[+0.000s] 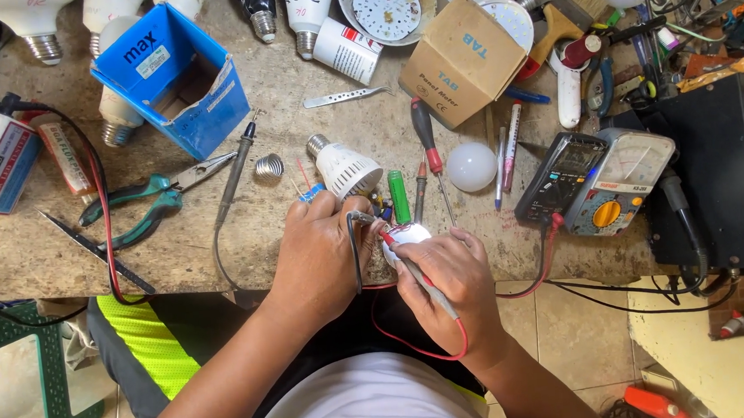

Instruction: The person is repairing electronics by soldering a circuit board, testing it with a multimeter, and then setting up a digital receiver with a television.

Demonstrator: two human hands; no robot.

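Note:
My left hand (pixel 319 251) rests at the bench's front edge and pinches a black probe lead (pixel 355 236) against a small round white LED board (pixel 408 235). My right hand (pixel 450 286) grips a red-tipped probe (pixel 414 271) like a pen, its tip touching the same board. A red wire (pixel 423 348) loops from that probe below my wrist. Just beyond my fingers lie a white bulb housing with a screw base (pixel 344 166) and a green cylindrical cell (pixel 399 196).
Two multimeters (pixel 598 178) sit to the right. A white dome cover (pixel 471 166), screwdrivers (pixel 426 141), tweezers (pixel 344 97), green-handled pliers (pixel 144 206), a soldering iron (pixel 236 170), a blue box (pixel 173 79), a cardboard box (pixel 462 61) and several bulbs crowd the worn bench.

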